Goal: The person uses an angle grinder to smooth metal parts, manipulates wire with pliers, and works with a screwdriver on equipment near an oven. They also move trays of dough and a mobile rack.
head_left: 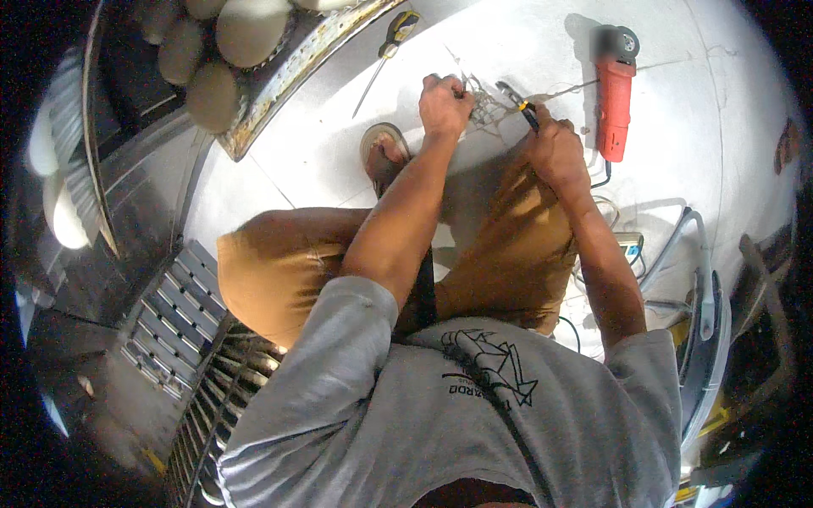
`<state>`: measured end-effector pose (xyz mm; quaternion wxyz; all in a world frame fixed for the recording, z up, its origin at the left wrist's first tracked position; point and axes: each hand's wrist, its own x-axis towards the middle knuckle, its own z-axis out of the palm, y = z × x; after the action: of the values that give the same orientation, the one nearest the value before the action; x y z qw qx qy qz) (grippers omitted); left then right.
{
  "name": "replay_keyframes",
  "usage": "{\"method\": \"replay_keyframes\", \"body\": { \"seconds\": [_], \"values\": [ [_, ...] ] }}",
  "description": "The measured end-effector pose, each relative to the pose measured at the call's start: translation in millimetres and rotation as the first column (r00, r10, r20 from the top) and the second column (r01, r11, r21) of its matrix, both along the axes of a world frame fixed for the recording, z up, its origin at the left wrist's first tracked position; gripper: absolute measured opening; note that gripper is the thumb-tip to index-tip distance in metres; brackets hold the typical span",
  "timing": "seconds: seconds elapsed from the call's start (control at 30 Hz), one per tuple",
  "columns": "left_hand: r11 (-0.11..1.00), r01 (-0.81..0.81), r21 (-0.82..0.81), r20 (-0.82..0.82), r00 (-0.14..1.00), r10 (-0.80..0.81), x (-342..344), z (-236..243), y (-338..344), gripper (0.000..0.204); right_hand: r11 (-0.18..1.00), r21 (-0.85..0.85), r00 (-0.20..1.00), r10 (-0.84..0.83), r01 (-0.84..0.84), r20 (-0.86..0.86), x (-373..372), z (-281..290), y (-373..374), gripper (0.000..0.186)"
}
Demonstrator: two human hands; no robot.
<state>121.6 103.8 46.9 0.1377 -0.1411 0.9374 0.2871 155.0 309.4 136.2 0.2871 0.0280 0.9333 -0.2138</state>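
Observation:
My right hand (559, 154) is wrapped round the handles of pliers (523, 105) with black and yellow grips. Their jaws point up and left, toward a tangle of thin wire (485, 113) on the white floor. Just left of the tangle is my left hand (445, 107), its fingers closed at the wire's edge. Whatever the left fingers pinch is too small and too covered to make out. A screwdriver (396, 35) with a yellow and black handle lies farther to the left, its shaft pointing down toward my sandalled foot (385, 151).
A red angle grinder (616, 110) lies on the floor at the right, its cord trailing toward me. A rusty-edged frame (296, 74) with rounded pale objects (251, 32) stands at the upper left. Metal slats (178, 313) are at the lower left, a grey curved frame (707, 330) at the right.

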Motion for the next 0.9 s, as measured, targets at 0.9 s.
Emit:
{"method": "replay_keyframes", "body": {
  "seconds": [0.9],
  "values": [
    [0.39, 0.92, -0.042, 0.276, 0.385, -0.88, -55, 91, -62, 0.024, 1.0, -0.012, 1.0, 0.002, -0.001, 0.024, -2, 9, -12, 0.042]
  ]
}}
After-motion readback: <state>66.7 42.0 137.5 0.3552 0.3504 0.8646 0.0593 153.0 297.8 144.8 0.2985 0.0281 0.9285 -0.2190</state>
